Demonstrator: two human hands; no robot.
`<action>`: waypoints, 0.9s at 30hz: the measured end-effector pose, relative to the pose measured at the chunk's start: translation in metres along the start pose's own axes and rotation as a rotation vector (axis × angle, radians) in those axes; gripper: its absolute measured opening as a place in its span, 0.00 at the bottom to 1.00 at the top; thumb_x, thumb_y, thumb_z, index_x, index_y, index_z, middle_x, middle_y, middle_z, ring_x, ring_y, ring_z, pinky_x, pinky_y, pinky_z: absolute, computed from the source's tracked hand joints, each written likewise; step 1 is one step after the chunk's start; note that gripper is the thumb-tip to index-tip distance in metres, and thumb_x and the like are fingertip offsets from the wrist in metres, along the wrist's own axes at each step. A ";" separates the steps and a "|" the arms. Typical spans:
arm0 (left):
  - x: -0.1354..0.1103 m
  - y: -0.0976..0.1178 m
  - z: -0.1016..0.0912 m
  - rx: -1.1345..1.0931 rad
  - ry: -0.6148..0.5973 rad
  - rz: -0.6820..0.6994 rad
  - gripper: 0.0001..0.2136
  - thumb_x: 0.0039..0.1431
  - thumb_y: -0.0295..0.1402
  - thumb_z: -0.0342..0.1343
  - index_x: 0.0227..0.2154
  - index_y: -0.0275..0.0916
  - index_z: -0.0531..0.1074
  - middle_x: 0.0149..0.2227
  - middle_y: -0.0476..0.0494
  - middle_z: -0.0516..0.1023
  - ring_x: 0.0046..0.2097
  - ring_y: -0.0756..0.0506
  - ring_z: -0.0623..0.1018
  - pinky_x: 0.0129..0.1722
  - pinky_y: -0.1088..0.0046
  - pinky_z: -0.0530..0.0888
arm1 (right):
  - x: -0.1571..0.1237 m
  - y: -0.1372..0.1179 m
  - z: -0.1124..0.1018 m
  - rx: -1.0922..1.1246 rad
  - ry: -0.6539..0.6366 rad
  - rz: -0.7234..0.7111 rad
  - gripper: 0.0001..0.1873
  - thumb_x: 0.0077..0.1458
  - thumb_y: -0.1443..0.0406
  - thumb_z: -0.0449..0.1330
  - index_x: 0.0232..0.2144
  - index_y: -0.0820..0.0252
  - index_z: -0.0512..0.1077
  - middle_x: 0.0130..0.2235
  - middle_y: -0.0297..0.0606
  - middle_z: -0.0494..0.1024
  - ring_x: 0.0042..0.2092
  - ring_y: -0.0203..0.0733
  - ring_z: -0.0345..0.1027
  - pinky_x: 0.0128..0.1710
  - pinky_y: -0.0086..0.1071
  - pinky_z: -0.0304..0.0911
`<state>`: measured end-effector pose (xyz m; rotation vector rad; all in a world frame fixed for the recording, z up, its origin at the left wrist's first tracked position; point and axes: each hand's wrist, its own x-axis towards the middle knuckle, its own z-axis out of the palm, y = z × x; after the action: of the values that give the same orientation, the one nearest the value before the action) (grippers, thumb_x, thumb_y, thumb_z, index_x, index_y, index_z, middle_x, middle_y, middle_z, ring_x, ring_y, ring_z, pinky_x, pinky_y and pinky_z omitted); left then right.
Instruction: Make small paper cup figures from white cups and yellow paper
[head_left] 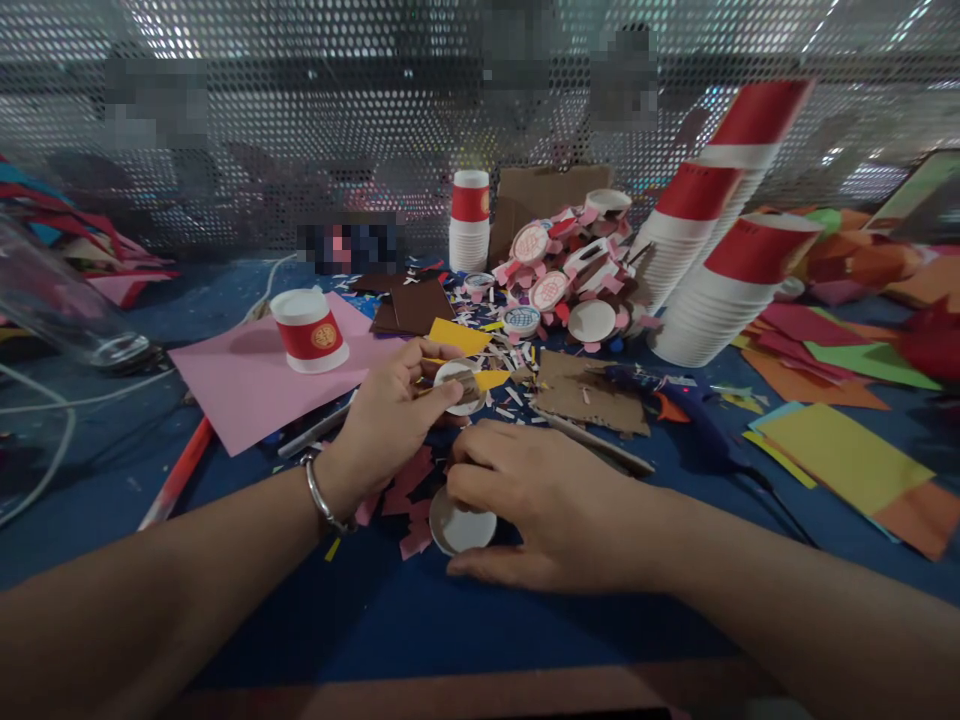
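White disc (450, 371), seemingly brown strip (466, 384).

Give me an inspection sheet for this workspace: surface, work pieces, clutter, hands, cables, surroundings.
Surface: blue tabletop, strewn with paper scraps.
Work pieces: small white round piece with a brown bit; shallow white cup piece.
Clutter: cup stacks, heap of pink-tabbed pieces, coloured paper.
Hands: left hand pinches the round piece; right hand curves around the cup piece, contact unclear.
Cables: white cable at left; dark cord from dark blue tool at right.
Surroundings: perforated screen behind the tabletop.
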<state>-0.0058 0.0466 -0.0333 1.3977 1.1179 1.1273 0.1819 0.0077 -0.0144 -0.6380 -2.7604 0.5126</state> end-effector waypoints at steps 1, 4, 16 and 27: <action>-0.001 0.001 0.000 -0.002 -0.008 0.008 0.13 0.57 0.29 0.65 0.45 0.39 0.73 0.41 0.46 0.80 0.41 0.46 0.82 0.37 0.71 0.81 | 0.000 -0.001 0.000 0.002 0.004 0.002 0.17 0.62 0.53 0.64 0.40 0.63 0.76 0.42 0.44 0.74 0.42 0.46 0.67 0.41 0.39 0.64; -0.001 0.003 -0.001 -0.023 -0.031 0.003 0.13 0.57 0.31 0.66 0.44 0.39 0.73 0.43 0.45 0.81 0.43 0.45 0.82 0.40 0.69 0.81 | 0.000 -0.002 0.001 -0.002 0.016 -0.003 0.14 0.60 0.56 0.65 0.36 0.63 0.75 0.41 0.44 0.74 0.41 0.45 0.67 0.39 0.38 0.64; -0.003 0.006 -0.011 0.031 -0.142 -0.091 0.18 0.55 0.37 0.69 0.47 0.38 0.75 0.45 0.41 0.83 0.42 0.44 0.81 0.42 0.66 0.77 | -0.002 0.018 -0.019 -0.082 0.433 0.000 0.07 0.57 0.66 0.64 0.37 0.62 0.69 0.47 0.49 0.78 0.50 0.50 0.69 0.53 0.42 0.63; -0.007 0.014 -0.008 -0.231 -0.294 -0.225 0.13 0.55 0.29 0.68 0.44 0.41 0.77 0.43 0.45 0.83 0.43 0.46 0.83 0.44 0.69 0.78 | 0.000 0.025 -0.019 -0.071 0.407 0.041 0.10 0.53 0.70 0.62 0.37 0.57 0.65 0.47 0.48 0.77 0.51 0.53 0.70 0.53 0.47 0.65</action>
<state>-0.0135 0.0391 -0.0193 1.1799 0.8788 0.8298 0.1973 0.0344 -0.0068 -0.7252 -2.3926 0.2578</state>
